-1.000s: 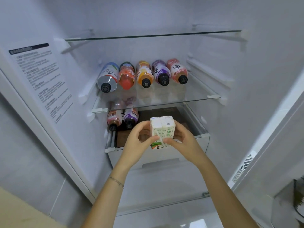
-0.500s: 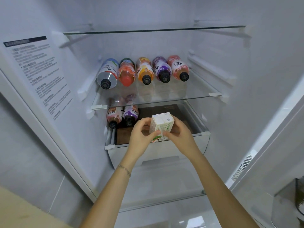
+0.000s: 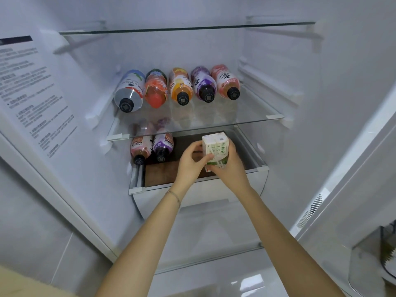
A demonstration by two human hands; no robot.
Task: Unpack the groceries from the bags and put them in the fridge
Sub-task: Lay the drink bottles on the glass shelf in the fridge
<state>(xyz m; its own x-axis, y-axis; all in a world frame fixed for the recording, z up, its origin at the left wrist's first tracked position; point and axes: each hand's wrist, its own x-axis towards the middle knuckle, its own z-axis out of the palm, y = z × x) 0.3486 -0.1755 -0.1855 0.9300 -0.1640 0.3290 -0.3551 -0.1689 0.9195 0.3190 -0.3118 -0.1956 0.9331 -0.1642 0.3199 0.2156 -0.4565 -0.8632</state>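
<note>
Both hands hold one small white and green carton (image 3: pixel 215 151) over the open drawer (image 3: pixel 246 185) of the fridge; the left hand (image 3: pixel 190 162) grips its left side, the right hand (image 3: pixel 230 168) grips it from the right and below; two bottles (image 3: pixel 151 146) lie under the glass shelf (image 3: pixel 252 113), five bottles (image 3: pixel 177 87) lie on it.

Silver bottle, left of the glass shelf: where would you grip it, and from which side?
Probably the neck end of the silver bottle, from the front: it lies on its side, cap outward, with the red bottle close against its right.
</note>
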